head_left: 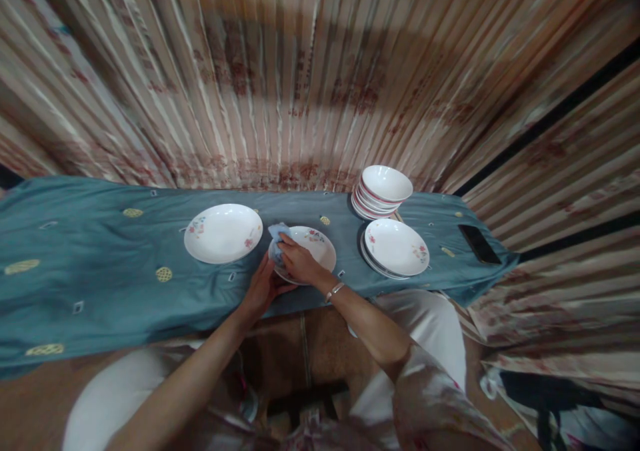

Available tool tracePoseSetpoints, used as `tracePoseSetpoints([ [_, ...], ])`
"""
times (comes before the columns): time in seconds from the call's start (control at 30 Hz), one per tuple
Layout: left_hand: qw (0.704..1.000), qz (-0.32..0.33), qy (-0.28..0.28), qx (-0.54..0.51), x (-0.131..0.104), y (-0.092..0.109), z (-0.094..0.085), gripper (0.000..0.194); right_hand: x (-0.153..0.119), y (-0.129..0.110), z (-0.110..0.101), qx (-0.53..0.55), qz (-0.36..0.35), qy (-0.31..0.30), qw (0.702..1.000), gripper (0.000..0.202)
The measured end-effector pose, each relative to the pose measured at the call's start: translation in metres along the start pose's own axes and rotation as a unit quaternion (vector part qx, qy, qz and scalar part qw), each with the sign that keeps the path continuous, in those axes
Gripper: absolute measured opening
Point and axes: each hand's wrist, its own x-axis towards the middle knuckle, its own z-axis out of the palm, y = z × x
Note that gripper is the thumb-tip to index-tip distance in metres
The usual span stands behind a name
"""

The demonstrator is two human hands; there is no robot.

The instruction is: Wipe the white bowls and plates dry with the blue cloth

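Note:
A white plate (323, 254) with a floral print is in front of me, its near edge lifted or resting close to the table edge; I cannot tell which. My left hand (263, 286) grips the plate's lower left rim, thumb along the edge and fingers beneath. My right hand (300, 259) is closed on a light blue cloth (279, 231), pressed against the left side of the plate's upper face. Part of the cloth is hidden under the right fingers.
To the left lies a larger white flowered plate (223, 234). On the right are a short stack of plates (397, 246), a stack of red-rimmed bowls (383, 191) behind it, and a black phone (479, 244). A teal cloth (115, 258) covers the table; pleated curtains (270, 104) hang behind.

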Motion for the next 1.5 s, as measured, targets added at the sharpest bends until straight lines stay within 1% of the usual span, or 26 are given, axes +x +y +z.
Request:
tracePoseSetpoints([
  [0.13,1.000,0.002,0.019,-0.004,0.002,-0.001,0.000,0.062,-0.004,-0.004,-0.002,0.028,-0.021,-0.015,0.999,0.030],
  [0.23,1.000,0.003,0.011,-0.007,0.005,-0.003,-0.002,0.057,-0.008,-0.007,-0.005,0.050,-0.028,-0.022,0.998,0.033],
  [0.37,1.000,-0.014,-0.003,-0.017,0.008,-0.004,-0.006,0.053,-0.014,-0.009,-0.008,0.085,-0.035,-0.036,0.995,0.037],
  [0.53,0.999,-0.032,-0.002,-0.019,0.008,-0.004,-0.005,0.049,-0.023,-0.013,-0.017,0.112,-0.033,-0.058,0.991,0.028],
  [0.73,0.999,-0.038,-0.012,-0.027,0.008,-0.004,-0.005,0.051,-0.032,-0.017,-0.027,0.131,-0.037,-0.080,0.987,0.025],
  [0.83,0.999,-0.023,-0.012,-0.022,0.007,-0.003,-0.004,0.055,-0.038,-0.014,-0.032,0.140,-0.031,-0.100,0.985,0.026],
  [0.93,1.000,-0.020,-0.014,0.007,0.004,0.000,-0.002,0.059,-0.046,-0.009,-0.040,0.145,-0.029,-0.123,0.981,0.025],
  [1.03,0.999,-0.017,-0.020,0.036,0.001,0.002,0.000,0.061,-0.055,-0.003,-0.049,0.131,-0.032,-0.143,0.980,0.023],
  [1.2,0.999,0.002,-0.023,0.043,-0.001,0.003,0.000,0.063,-0.066,0.005,-0.061,0.070,-0.025,-0.168,0.983,0.023],
  [1.33,0.999,0.004,-0.016,0.041,-0.001,0.002,-0.002,0.064,-0.070,0.010,-0.066,0.030,-0.021,-0.180,0.983,0.024],
  [1.5,0.999,0.005,-0.009,0.037,0.000,0.001,-0.002,0.067,-0.072,0.016,-0.069,-0.061,-0.004,-0.178,0.982,0.023],
])
